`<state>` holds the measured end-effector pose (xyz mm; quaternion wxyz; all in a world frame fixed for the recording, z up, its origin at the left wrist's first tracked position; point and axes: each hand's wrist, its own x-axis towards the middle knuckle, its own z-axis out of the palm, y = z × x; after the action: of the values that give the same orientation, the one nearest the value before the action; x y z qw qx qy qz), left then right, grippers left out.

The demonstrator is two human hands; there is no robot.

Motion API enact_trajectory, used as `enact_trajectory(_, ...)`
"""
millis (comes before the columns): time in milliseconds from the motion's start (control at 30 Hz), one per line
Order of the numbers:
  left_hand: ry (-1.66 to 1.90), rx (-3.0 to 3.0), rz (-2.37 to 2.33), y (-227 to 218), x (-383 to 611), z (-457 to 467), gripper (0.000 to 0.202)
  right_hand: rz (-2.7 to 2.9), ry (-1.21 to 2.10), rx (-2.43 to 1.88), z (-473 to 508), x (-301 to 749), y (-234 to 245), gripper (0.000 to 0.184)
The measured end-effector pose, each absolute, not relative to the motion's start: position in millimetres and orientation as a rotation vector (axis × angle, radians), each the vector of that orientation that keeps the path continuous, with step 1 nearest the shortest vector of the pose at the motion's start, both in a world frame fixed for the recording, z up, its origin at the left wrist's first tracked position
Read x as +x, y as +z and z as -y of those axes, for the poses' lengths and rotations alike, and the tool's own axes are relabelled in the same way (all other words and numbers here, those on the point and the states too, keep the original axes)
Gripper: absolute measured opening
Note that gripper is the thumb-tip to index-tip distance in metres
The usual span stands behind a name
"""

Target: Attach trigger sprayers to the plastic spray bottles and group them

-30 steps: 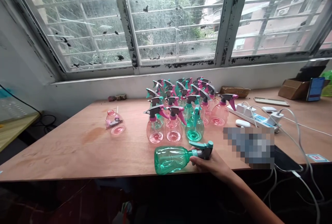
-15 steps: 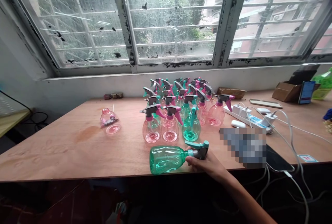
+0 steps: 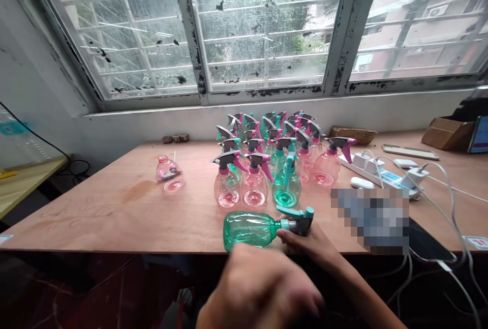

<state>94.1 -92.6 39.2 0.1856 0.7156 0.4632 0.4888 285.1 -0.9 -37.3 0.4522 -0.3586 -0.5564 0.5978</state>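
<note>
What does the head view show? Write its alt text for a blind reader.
A person's right hand holds a green spray bottle sideways near the table's front edge, with the blurred left hand in the foreground. Pink and green spray bottles stand behind, below a window.

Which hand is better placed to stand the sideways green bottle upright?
Probably the right hand: it holds that green bottle by its spray-head end. The left hand, blurred in front, shows no clear grip.

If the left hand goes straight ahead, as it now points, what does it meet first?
Likely the translucent green spray bottle, held sideways by the right hand: the blurred left hand overlaps it in the picture. Depth is unclear, so the front edge of the brown wooden table might come first.
</note>
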Motion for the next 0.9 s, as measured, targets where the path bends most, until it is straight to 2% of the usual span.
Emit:
enact_trajectory(67, 1.403, 2.008, -1.16, 37, 88, 66, 0.031, 1.387, 1.46, -0.893, 1, 286, -35, 0.038)
enact_trajectory(167, 1.794, 1.851, -1.319, 21, 77, 37, 0.023, 1.365, 1.427, -0.929, 3, 287, -32, 0.042)
enact_trajectory(233, 1.87, 1.656, -1.437, 5, 69, 28, 0.025, 1.348, 1.412, -0.934, 3, 287, -30, 0.045)
enact_trajectory(433, 1.238, 1.78, -1.407, -24, 43, 27, 0.063, 1.299, 1.412, -0.903, 5, 286, -29, 0.044)
enact_trajectory(567, 1.101, 1.836, -1.381, -17, 37, 25, 0.076, 1.222, 1.393, -0.884, 7, 287, -32, 0.044)
enact_trajectory(733, 1.104, 1.745, -1.257, -1, 37, 43, 0.095, 1.291, 1.181, -0.928, 24, 289, -25, 0.037)
enact_trajectory(833, 1.313, 1.693, -1.164, 24, 41, 59, 0.104, 1.36, 1.01, -0.844, 36, 285, 2, 0.029)
enact_trajectory(900, 1.523, 1.684, -1.116, 49, 48, 64, 0.103, 1.338, 0.898, -0.775, 39, 277, 30, 0.031)
